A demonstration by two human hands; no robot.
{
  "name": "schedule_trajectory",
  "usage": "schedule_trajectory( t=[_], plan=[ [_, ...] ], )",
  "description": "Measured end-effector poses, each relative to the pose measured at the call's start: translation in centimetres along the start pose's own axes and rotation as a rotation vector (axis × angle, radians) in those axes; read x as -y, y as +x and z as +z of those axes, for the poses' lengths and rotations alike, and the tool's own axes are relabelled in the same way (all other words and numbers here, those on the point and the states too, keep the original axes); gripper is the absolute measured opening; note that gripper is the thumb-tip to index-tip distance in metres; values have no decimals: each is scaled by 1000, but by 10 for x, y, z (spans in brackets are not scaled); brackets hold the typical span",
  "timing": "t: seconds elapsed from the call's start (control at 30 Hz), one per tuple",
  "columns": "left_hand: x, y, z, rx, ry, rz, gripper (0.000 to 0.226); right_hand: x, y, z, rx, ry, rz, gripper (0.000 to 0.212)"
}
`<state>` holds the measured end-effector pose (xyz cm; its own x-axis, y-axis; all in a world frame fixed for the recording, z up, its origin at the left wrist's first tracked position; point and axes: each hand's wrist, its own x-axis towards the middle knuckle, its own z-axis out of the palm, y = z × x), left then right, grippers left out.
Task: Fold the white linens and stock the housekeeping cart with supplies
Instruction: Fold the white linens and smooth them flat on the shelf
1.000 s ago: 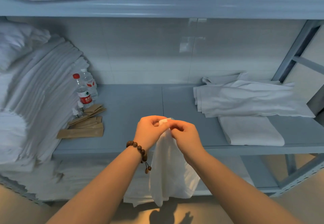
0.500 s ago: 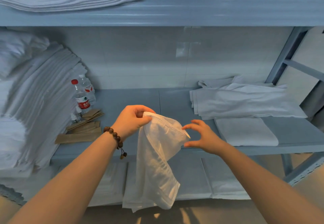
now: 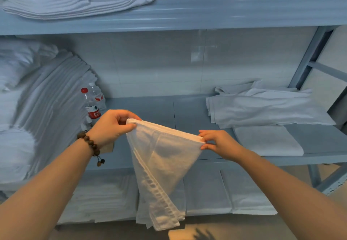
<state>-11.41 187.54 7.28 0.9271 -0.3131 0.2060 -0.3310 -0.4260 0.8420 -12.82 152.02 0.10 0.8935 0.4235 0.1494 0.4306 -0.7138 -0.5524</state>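
In front of the blue-grey shelf (image 3: 142, 112), your left hand (image 3: 112, 125) and right hand (image 3: 218, 143) pinch the two top corners of a thin white cloth (image 3: 161, 164), stretching its hemmed edge between them while the rest hangs in a tapering fold (sheer enough to show shadow through it). Behind your left hand stand two water bottles (image 3: 92, 101) with red labels, the white writing too small to read.

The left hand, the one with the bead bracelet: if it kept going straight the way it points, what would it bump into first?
The left hand points forward over the bare shelf toward the tiled back wall. Nothing seems to stand in between, so probably the wall first. The water bottles sit just left of that line, though depth is hard to judge.
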Motion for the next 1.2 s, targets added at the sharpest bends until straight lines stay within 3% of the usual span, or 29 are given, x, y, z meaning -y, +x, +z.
schedule_trajectory(
  t=[0.17, 0.27, 0.37, 0.5, 0.63, 0.87, 0.97, 1.03, 1.2],
  plan=[
    [12, -16, -21, -125, -9, 14, 25, 30, 13, -33, -153, 161, -29, 11],
    [17, -21, -29, -260, -22, 27, 24, 44, 20, -38, -319, 110, -131, 12],
    [25, -28, -15, -173, 68, -26, 29, 49, 19, -26, -137, -143, -47, 13],
    [37, -35, -12, -264, 30, -10, 31, 50, 20, -30, -317, -108, -82, 10],
    [44, -36, -15, -172, 120, -52, 22, 54, 22, -21, -165, -170, -2, 12],
    [42, -37, -35, -129, 47, 11, 29, 68, 22, -30, -223, 62, -35, 8],
    [42, -33, -41, -156, 31, 17, 31, 76, 24, -31, -227, 283, 8, 29],
    [42, -29, -46, -132, 109, 1, 30, 78, 29, -31, -240, 276, 33, 35],
    [47, -13, -51, -103, 328, 17, 15, 77, 48, -25, -263, 91, 98, 9]
  ],
)
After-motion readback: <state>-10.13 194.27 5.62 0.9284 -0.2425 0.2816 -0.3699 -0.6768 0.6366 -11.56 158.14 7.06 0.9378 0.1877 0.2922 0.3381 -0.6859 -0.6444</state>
